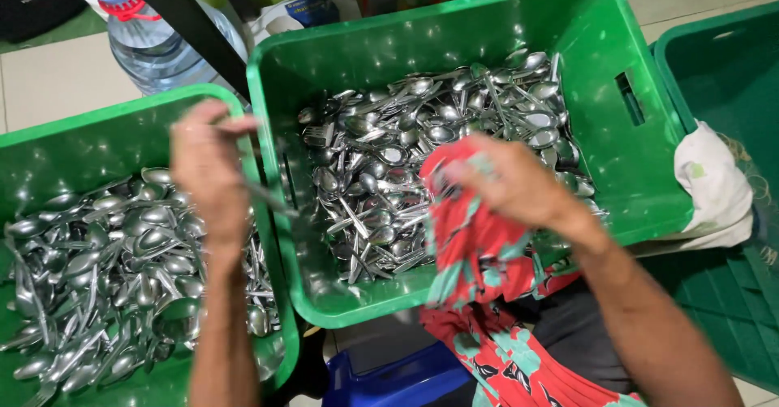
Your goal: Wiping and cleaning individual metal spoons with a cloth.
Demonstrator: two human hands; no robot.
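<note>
Nearest, the right hand [519,184] bunched a soft red patterned cloth [466,245] over the middle crate [649,155]. The left hand [207,163] pinched a thin, stiff, likely slippery metal utensil [264,196] by its handle.

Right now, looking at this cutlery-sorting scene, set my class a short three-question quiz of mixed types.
1. True or false: the left hand holds a piece of cutlery.
2. What does the right hand grip? A) water bottle B) red patterned cloth C) white rag
3. Which holds the spoons beneath the left hand: the left green crate or the middle green crate?

Key: 1 true; 2 B; 3 left green crate.
</note>
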